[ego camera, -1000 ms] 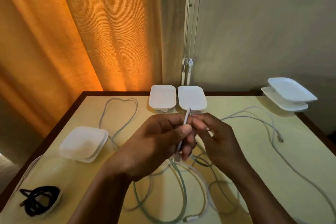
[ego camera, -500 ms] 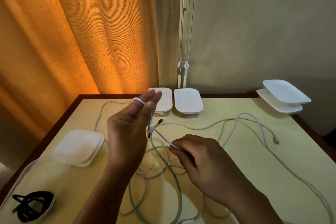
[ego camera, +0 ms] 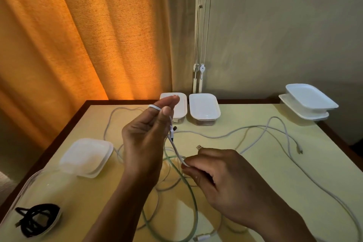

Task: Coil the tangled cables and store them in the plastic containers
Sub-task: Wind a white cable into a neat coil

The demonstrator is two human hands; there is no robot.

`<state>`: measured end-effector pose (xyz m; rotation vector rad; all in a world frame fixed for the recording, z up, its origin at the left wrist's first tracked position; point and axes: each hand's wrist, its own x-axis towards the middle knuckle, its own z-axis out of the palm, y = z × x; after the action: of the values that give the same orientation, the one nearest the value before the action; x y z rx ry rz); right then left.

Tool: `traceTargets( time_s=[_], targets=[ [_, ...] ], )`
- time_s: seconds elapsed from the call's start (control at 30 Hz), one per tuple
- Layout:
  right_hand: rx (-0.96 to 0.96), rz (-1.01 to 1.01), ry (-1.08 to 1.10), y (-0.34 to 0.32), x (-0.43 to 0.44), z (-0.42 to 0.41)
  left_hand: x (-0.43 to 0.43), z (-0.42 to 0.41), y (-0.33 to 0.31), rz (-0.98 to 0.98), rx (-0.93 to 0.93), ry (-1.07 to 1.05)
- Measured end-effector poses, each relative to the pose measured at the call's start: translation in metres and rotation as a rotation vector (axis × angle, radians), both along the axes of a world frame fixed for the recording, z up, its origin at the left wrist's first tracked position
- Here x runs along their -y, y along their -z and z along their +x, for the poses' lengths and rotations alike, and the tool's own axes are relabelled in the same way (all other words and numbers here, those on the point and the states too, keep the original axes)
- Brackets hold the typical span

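My left hand [ego camera: 145, 139] is raised above the table with a white cable [ego camera: 175, 148] looped over its fingers; thumb and finger pinch the cable near its plug end. From there the cable slants down to my right hand [ego camera: 218, 175], which pinches it lower and nearer me. Under both hands lies a tangle of white and pale green cables [ego camera: 188, 198]. Another long white cable [ego camera: 275, 129] sprawls to the right. Two closed plastic containers [ego camera: 204, 109] stand at the table's far edge. An open clear container [ego camera: 29, 188] at the near left holds a coiled black cable [ego camera: 37, 219].
A white lid [ego camera: 88, 155] lies at the left of the yellow table [ego camera: 294, 173]. Two stacked white lids [ego camera: 308, 104] rest at the far right corner. An orange curtain hangs behind the table's left side, and blind cords hang at the wall.
My hands have come apart. The left hand rose with the cable looped on its fingers, and the right hand drew down and to the right along the cable.
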<state>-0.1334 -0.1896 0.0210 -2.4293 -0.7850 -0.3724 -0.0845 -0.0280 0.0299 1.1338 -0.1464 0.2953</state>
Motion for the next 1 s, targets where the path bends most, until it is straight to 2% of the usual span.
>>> traceTargets(
  time_s=[0.07, 0.13, 0.17, 0.23, 0.33, 0.4, 0.5, 0.63, 0.77, 0.83, 0.93, 1.0],
  targets=[
    [0.000, 0.002, -0.003, 0.000, 0.000, 0.000, 0.001, 0.001, -0.002, -0.068, 0.002, 0.041],
    [0.033, 0.026, 0.006, -0.002, 0.002, -0.001, 0.000, 0.000, -0.004, -0.030, 0.033, 0.062],
    [0.055, 0.045, 0.015, -0.004, 0.004, -0.001, -0.003, -0.001, -0.003, 0.064, 0.080, 0.051],
    [0.120, 0.081, 0.033, -0.008, 0.008, -0.001, -0.008, -0.002, 0.002, 0.384, 0.197, 0.036],
    [0.280, 0.119, 0.094, -0.013, 0.021, 0.004, -0.010, -0.006, 0.009, 0.867, 0.202, 0.213],
    [0.374, 0.118, 0.141, -0.016, 0.034, 0.007, -0.009, -0.009, 0.010, 0.948, 0.112, 0.381],
    [0.418, 0.198, 0.183, -0.017, 0.048, 0.013, -0.011, -0.012, 0.007, 0.679, -0.064, 0.627],
    [0.327, 0.325, 0.176, -0.015, 0.051, 0.023, -0.015, -0.011, 0.006, 0.554, -0.061, 0.822],
    [-0.003, 0.610, 0.113, -0.009, 0.045, 0.032, -0.013, -0.017, -0.006, 0.172, -0.070, 1.076],
    [-0.160, 0.673, 0.050, -0.001, 0.035, 0.035, -0.010, -0.020, -0.011, -0.018, 0.019, 1.168],
    [-0.389, 0.559, -0.007, 0.012, 0.019, 0.030, -0.005, -0.020, -0.014, -0.212, 0.132, 1.025],
    [-0.444, 0.382, -0.051, 0.013, 0.012, 0.024, -0.001, -0.017, -0.015, -0.251, 0.122, 0.735]
  ],
)
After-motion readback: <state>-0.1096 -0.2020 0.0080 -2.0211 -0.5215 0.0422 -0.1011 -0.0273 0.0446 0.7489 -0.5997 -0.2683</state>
